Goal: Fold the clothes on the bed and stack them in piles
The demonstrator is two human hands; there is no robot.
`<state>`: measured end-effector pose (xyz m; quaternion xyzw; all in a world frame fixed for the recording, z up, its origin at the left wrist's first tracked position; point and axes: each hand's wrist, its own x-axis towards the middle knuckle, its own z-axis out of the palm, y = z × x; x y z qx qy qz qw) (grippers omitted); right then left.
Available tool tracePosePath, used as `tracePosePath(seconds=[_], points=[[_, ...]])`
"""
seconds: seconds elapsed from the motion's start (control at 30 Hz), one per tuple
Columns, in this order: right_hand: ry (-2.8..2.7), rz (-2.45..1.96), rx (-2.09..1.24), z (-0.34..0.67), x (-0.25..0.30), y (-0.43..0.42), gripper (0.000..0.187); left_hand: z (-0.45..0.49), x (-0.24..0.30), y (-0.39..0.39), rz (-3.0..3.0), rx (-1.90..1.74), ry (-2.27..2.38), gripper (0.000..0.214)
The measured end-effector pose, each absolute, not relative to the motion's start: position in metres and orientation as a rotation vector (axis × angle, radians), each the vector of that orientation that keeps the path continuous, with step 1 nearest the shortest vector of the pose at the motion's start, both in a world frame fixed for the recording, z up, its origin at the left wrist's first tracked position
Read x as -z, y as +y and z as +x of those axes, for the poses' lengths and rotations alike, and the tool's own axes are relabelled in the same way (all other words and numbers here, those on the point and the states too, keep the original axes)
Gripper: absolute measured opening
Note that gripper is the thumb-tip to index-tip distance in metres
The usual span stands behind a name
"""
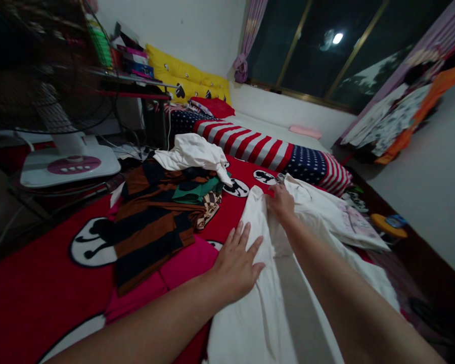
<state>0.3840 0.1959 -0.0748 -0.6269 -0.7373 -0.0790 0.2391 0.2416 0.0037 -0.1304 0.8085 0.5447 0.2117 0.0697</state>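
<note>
A long white garment [265, 313] lies spread along the red bed cover [38, 298] in front of me. My left hand [237, 263] rests flat on its left edge, fingers spread and open. My right hand [281, 201] reaches further up the bed and pinches the white cloth near its far end, fingers closed on the fabric. Another white piece with a pale print [345, 217] lies just right of that hand.
A pile of clothes sits to the left: a brown and black striped garment [151, 222], a green piece [197, 189], a crumpled white one [191, 151]. A stars-and-stripes blanket [265, 146] lies beyond. A fan [64, 156] stands at left. Hanging clothes [402, 116] fill the right.
</note>
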Motion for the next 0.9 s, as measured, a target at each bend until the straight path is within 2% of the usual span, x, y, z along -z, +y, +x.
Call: tracePosePath(seconds=[0.13, 0.23, 0.4, 0.53, 0.63, 0.73, 0.9], points=[[-1.934, -1.613, 0.341, 0.407, 0.067, 0.173, 0.022, 0.241, 0.131, 0.005, 2.453, -0.652, 1.625, 0.06], [-1.91, -1.786, 0.381, 0.429, 0.06, 0.147, 0.024, 0.242, 0.132, 0.006, 2.461, -0.651, 1.632, 0.06], [-2.05, -2.176, 0.346, 0.447, 0.074, 0.114, 0.051, 0.243, 0.131, 0.007, 2.482, -0.625, 1.64, 0.06], [-2.006, -1.914, 0.129, 0.443, 0.09, 0.111, 0.061, 0.242, 0.131, 0.006, 2.492, -0.61, 1.641, 0.058], [-1.936, -1.564, -0.106, 0.443, 0.093, 0.112, 0.045, 0.241, 0.132, 0.006, 2.5, -0.617, 1.637, 0.056], [-1.771, -1.356, -0.043, 0.454, 0.096, 0.111, 0.032, 0.24, 0.132, 0.005, 2.51, -0.627, 1.624, 0.055], [-1.767, -1.713, 0.045, 0.473, 0.101, 0.105, 0.029, 0.24, 0.13, 0.005, 2.517, -0.618, 1.615, 0.054]])
